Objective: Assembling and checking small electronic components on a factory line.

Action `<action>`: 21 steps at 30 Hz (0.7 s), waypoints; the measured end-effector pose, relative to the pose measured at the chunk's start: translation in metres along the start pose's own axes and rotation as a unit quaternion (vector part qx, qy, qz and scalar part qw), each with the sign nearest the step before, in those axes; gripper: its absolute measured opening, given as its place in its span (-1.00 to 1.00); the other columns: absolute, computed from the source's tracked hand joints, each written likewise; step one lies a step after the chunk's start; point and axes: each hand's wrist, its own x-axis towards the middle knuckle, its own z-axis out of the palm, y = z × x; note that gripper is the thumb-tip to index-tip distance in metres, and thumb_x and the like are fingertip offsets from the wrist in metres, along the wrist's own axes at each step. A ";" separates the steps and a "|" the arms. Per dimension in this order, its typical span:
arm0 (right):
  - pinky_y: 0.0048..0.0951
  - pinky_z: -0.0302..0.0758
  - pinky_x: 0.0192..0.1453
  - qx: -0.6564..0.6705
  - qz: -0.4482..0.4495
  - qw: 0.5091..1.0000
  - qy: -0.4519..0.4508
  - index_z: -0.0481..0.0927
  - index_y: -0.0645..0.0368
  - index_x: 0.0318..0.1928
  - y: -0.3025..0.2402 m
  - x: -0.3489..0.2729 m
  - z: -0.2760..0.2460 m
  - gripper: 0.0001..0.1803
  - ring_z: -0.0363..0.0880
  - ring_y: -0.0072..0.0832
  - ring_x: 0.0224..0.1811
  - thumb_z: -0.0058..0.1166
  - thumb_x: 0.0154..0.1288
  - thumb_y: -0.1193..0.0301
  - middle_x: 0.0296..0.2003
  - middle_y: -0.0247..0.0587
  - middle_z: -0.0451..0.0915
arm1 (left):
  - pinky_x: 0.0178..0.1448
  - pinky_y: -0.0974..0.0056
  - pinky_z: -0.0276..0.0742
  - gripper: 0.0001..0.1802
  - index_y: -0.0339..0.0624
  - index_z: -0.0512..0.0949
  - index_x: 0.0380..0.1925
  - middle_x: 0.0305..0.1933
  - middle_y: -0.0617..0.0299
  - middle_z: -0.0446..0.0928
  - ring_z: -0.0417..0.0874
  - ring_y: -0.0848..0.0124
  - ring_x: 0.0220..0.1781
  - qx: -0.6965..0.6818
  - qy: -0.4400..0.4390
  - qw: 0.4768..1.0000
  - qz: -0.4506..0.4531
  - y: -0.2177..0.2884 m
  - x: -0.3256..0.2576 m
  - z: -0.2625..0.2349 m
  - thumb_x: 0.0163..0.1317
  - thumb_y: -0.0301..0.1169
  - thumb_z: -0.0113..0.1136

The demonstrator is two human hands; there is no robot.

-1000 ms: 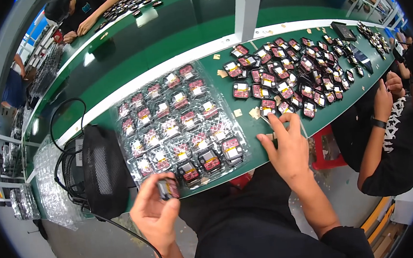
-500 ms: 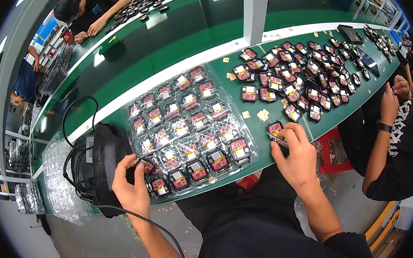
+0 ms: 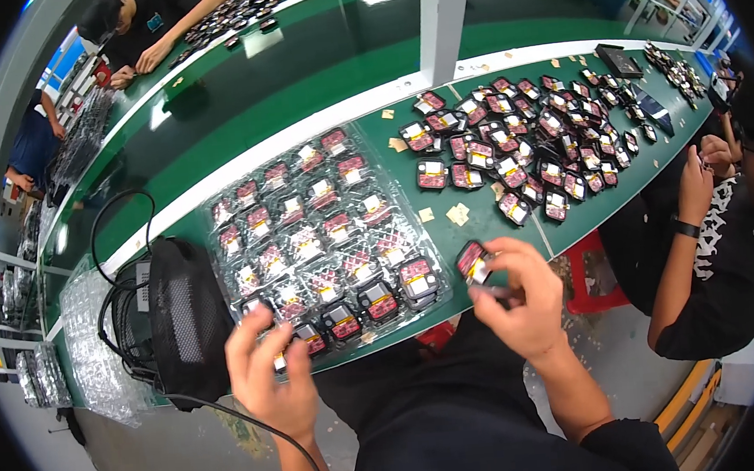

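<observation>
My right hand [image 3: 524,299] is closed, pinching a small black-cased electronic module [image 3: 474,263] with a red face, a white label and a yellow strip, just off the table's front edge. Something dark and narrow lies along its thumb, too blurred to name. Over the near left corner of a clear plastic tray [image 3: 437,262] is my left hand [image 3: 273,376], its fingers apart and smeared by motion. Under those fingers, partly covered, sit modules in the tray's nearest row. Rows of similar modules [image 3: 341,321] fill the tray's pockets, the far ones under clear plastic.
To the right spreads a heap of loose modules [image 3: 513,167], with yellowish paper scraps [image 3: 457,214] near it. A black mesh bag [image 3: 186,312] with a cable stands left, beside stacked clear trays [image 3: 98,346]. A grey post [image 3: 442,27] rises behind. A co-worker's hands [image 3: 699,166] are at right.
My left hand has let go of a module at the tray's left edge and drawn nearer me. My right hand has lifted a module off the table and moved slightly left. The whole view has shifted.
</observation>
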 end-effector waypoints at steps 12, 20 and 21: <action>-0.44 0.66 -0.41 0.267 -0.129 0.928 -0.226 0.51 0.14 -0.01 -0.028 -0.005 -0.001 -0.47 0.81 -0.23 -0.35 0.58 0.09 0.44 0.04 0.01 0.76 | 0.39 0.00 0.54 -0.14 -0.57 0.37 0.35 0.39 -0.17 0.40 0.57 0.06 0.34 -0.649 -0.213 0.674 -0.283 0.050 -0.031 0.038 0.40 0.05 0.29; -0.42 0.73 -0.29 0.228 -0.152 0.913 -0.302 0.61 0.18 0.19 -0.035 0.004 -0.009 -0.43 0.82 -0.27 -0.21 0.45 0.13 0.52 0.19 -0.04 0.67 | 0.23 0.13 0.63 -0.14 -0.59 0.25 0.44 0.42 -0.15 0.39 0.57 0.13 0.35 -0.720 -0.348 0.479 -0.361 0.029 -0.038 0.027 0.46 -0.05 0.26; -0.41 0.75 -0.25 0.219 -0.130 0.919 -0.302 0.60 0.20 0.21 -0.038 0.005 -0.010 -0.41 0.82 -0.26 -0.14 0.44 0.12 0.54 0.24 0.00 0.63 | 0.20 0.13 0.65 -0.16 -0.59 0.24 0.45 0.44 -0.15 0.38 0.58 0.14 0.33 -0.715 -0.323 0.502 -0.364 0.032 -0.036 0.027 0.47 -0.11 0.27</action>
